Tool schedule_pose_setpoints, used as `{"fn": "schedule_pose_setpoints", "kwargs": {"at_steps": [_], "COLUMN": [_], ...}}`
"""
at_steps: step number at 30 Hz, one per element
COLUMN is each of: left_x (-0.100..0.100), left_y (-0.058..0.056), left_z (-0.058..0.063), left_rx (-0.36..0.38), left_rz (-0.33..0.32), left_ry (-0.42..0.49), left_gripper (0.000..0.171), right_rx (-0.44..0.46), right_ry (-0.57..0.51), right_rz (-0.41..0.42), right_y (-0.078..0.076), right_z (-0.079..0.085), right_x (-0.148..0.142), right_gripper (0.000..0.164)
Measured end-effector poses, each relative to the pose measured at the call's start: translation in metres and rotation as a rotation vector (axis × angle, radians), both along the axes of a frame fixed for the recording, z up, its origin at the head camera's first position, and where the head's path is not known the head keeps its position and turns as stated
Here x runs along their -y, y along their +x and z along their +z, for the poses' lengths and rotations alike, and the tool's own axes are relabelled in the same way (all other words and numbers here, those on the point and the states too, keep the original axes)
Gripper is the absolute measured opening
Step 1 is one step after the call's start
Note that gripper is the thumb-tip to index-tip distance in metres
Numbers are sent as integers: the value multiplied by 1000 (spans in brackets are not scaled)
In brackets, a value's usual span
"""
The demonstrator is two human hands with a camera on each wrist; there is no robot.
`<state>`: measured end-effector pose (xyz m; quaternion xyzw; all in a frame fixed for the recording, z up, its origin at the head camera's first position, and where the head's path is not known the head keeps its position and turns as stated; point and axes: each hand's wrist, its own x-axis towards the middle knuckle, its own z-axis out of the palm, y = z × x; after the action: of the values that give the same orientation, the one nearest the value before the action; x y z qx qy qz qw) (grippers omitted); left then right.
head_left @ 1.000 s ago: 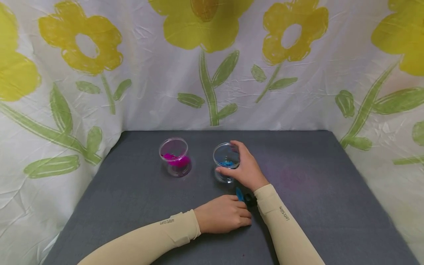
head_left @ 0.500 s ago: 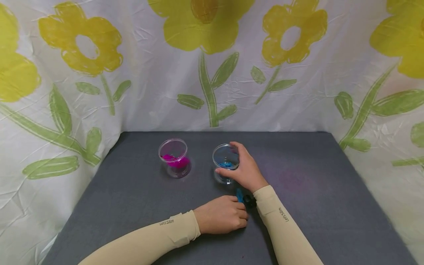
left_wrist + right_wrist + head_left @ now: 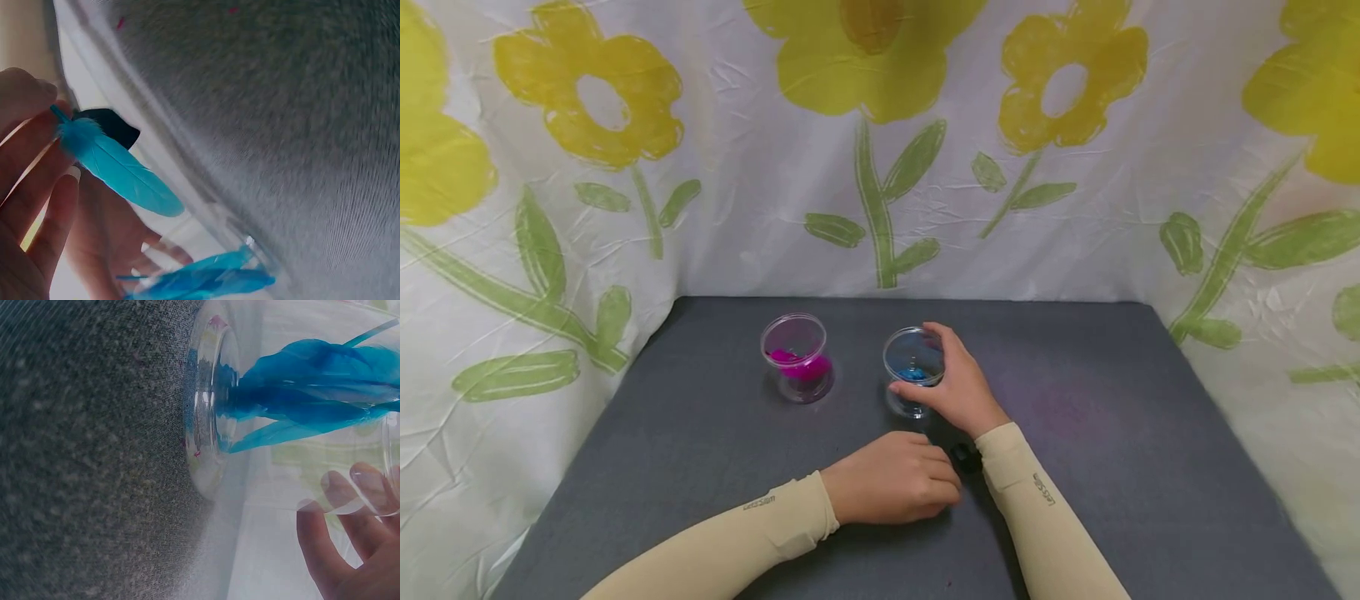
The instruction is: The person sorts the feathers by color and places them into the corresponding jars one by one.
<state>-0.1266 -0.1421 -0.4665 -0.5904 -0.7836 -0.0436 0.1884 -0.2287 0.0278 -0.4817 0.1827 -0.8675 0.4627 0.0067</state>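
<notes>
My left hand point(image 3: 895, 477) pinches a bright blue feather point(image 3: 125, 172) by its quill end, as the left wrist view shows; in the head view the hand's back hides it. My right hand point(image 3: 958, 383) grips a clear plastic cup point(image 3: 906, 407) round its right side, thumb in front and fingers at the back near the rim. Upright on the table, this cup has several blue feathers point(image 3: 306, 381) inside. The left hand is just below the cup in the head view, close to the right wrist. To the left is a second clear cup point(image 3: 797, 392) with magenta feathers point(image 3: 801, 364) in it.
A dark grey cloth covers the table point(image 3: 700, 450). Behind and beside it hangs a white curtain point(image 3: 737, 208) printed with yellow flowers. A small black device point(image 3: 964, 457) sits at the right wrist. Tiny pink bits point(image 3: 120, 23) lie on the cloth.
My left hand has shifted slightly left and turned, and the blue feather that showed beyond its fingers is now hidden in the head view. The right hand stays on its cup.
</notes>
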Motion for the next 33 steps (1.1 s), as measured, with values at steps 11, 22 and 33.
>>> {"fn": "schedule_pose_setpoints", "kwargs": {"at_steps": [11,22,33], "left_x": [22,39,59], "left_y": [-8,-14,-23], "left_z": [19,37,71], "left_rx": [43,343,664], "left_rz": [21,-8,80], "left_ry": [212,513,841], "left_gripper": [9,13,19], "right_rx": [10,-6,5], "right_ry": [-22,-18,-6], "right_rz": [1,8,25], "right_y": [-1,-1,-3], "right_z": [-1,0,1], "right_x": [-3,1,1], "right_gripper": [110,109,105]}}
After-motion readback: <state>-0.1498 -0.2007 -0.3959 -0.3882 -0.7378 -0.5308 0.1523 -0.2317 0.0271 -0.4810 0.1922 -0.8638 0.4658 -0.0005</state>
